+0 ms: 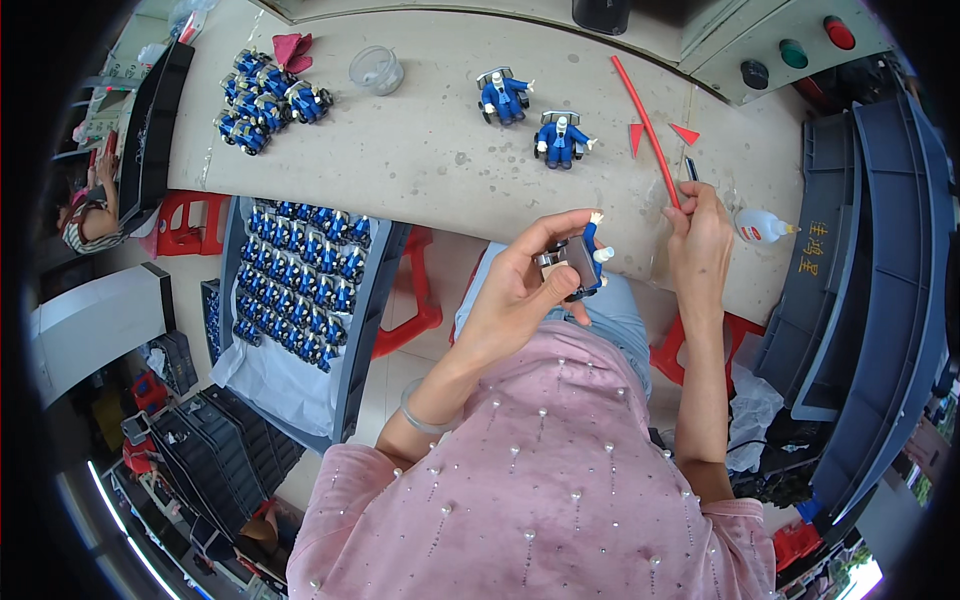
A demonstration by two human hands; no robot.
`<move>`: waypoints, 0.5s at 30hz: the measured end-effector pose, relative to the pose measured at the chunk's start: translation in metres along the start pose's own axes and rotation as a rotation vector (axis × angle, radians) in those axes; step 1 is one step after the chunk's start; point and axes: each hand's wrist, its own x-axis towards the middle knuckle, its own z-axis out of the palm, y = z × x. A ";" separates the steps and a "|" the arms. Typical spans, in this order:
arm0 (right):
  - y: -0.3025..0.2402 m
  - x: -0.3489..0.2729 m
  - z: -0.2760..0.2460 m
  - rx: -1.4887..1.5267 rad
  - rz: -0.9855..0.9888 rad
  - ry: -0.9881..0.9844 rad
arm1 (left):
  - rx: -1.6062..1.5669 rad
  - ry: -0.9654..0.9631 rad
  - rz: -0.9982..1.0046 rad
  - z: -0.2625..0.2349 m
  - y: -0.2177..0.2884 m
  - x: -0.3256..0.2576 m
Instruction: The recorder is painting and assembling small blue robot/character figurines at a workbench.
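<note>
My left hand (535, 280) is closed around a small toy figure (588, 258) in a blue suit with a white head, fixed to a dark seat. The figure is tilted, one arm pointing up. My right hand (700, 240) pinches the near end of a long thin red stick (645, 125), which stretches away over the table. A dark pen-like thing (691, 169) shows just past those fingers; whether they touch it cannot be told. Two similar seated figures, one (503, 97) behind the other (563, 141), stand on the table ahead. Red triangular pieces (684, 133) lie beside the stick.
A white squeeze bottle (760, 226) lies right of my right hand. Far left are clustered blue figures (262, 100), a red cloth-like piece (292, 51) and a clear cup (376, 70). A grey crate (366, 320) with rows of figures stands left; grey crates (880, 230) stand right.
</note>
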 end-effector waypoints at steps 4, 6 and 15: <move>-0.001 0.005 -0.011 -0.011 -0.057 -0.045 | 0.018 0.000 0.019 -0.001 -0.001 0.001; -0.009 0.003 -0.023 -0.048 -0.111 -0.040 | 0.008 0.010 0.012 -0.002 -0.001 0.001; -0.057 -0.021 -0.056 1.044 -0.234 0.014 | 0.036 0.021 -0.017 0.004 -0.001 0.002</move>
